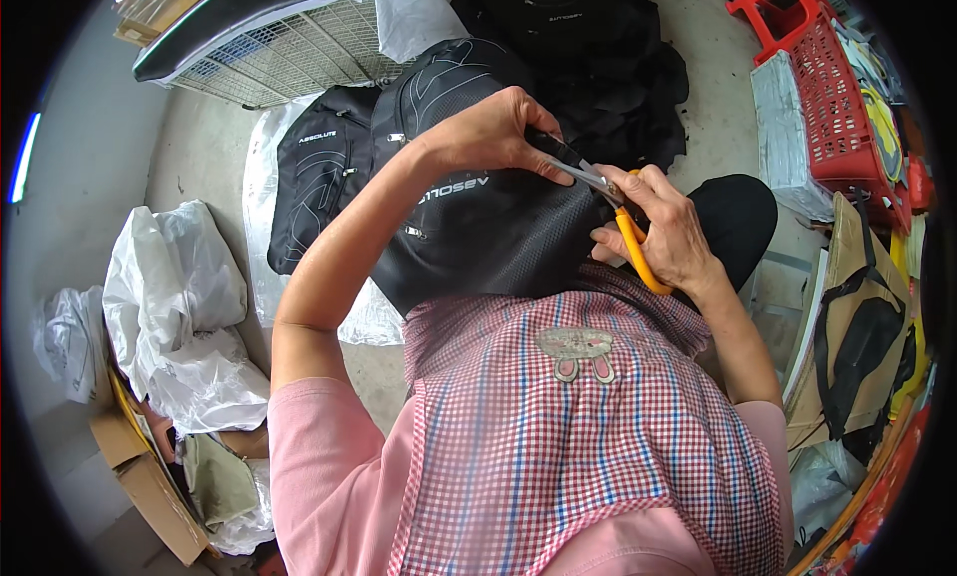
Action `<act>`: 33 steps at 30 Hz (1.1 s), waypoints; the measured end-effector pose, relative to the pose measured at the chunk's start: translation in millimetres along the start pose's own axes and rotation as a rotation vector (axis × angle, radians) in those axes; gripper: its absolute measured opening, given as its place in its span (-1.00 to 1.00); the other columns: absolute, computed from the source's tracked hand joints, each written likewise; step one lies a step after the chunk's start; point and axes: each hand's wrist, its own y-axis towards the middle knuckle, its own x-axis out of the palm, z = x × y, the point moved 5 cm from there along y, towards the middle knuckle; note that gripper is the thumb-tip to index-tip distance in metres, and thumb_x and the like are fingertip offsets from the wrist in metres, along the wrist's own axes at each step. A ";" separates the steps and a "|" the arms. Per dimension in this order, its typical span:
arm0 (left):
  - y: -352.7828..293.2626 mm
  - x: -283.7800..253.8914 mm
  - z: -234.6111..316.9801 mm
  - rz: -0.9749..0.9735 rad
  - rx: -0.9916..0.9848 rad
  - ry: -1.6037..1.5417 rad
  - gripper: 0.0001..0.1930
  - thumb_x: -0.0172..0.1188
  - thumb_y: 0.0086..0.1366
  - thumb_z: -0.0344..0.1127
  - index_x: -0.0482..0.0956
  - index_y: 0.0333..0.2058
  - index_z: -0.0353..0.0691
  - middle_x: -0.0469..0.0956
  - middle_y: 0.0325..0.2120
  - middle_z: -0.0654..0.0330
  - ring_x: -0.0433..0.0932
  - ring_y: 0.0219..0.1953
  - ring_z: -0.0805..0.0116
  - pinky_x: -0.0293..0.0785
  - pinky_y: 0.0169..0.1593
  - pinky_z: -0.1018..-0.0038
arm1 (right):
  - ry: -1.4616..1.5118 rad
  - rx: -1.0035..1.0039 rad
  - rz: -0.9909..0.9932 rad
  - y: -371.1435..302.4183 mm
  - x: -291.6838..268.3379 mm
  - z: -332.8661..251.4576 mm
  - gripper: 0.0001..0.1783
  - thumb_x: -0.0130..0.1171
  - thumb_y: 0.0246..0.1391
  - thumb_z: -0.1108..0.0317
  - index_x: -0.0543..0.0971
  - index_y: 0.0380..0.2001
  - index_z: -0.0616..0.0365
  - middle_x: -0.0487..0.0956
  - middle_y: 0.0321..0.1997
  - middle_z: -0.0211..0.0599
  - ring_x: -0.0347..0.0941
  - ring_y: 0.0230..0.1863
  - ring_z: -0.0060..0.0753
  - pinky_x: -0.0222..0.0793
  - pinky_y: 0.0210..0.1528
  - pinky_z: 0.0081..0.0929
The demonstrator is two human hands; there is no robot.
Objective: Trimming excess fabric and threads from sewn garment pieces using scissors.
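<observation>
My right hand (670, 229) grips a pair of scissors (638, 249) with yellow-orange handles. Their metal blades point up and left, to the fingers of my left hand (498, 128). My left hand is closed, pinching a small dark piece of fabric between thumb and fingers beside the blade tips. Whether that piece joins the large fabric below is hidden. Across my lap lies a black backpack panel (518, 247) with zips, thin grey curved lines and pale lettering. Under its left side another similar black panel (309, 182) shows.
Black fabric pieces (628, 88) spread over the floor ahead. A wire-mesh crate (289, 58) stands at far left, with white plastic bags (174, 277) nearer. To the right are a red plastic basket (847, 108), a white wrapped block (783, 128) and cardboard (847, 237) with black straps.
</observation>
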 end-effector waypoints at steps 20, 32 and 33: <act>5.0 3.6 8.4 0.010 -0.059 0.125 -0.71 0.49 -0.12 -0.20 0.63 -0.54 -0.29 0.35 -0.75 0.37 0.22 -0.70 0.51 0.28 -0.54 0.58 | 0.223 0.034 0.010 -10.9 13.9 7.3 -0.70 0.28 -0.02 0.37 0.52 -0.23 0.29 0.52 -0.60 -0.28 0.37 -0.67 -0.50 0.24 -0.65 -0.66; 47.7 -65.1 122.3 0.435 0.648 0.605 -0.77 0.35 0.04 -0.17 0.63 -0.43 -0.21 0.55 -0.43 0.25 0.45 -0.50 0.30 0.40 -0.39 0.48 | 1.101 0.384 0.369 -36.9 25.9 69.6 -0.56 -0.10 0.22 0.11 0.42 -0.01 0.23 0.51 -0.37 -0.26 0.39 -0.46 -0.46 0.35 -0.34 -0.56; 48.7 -75.6 151.0 0.435 0.656 0.605 -0.77 0.35 0.04 -0.17 0.63 -0.43 -0.21 0.55 -0.43 0.25 0.45 -0.50 0.30 0.40 -0.39 0.48 | 1.111 0.370 0.415 -38.7 22.9 78.6 -0.56 -0.14 0.22 0.13 0.40 0.01 0.23 0.50 -0.36 -0.26 0.39 -0.45 -0.47 0.35 -0.34 -0.58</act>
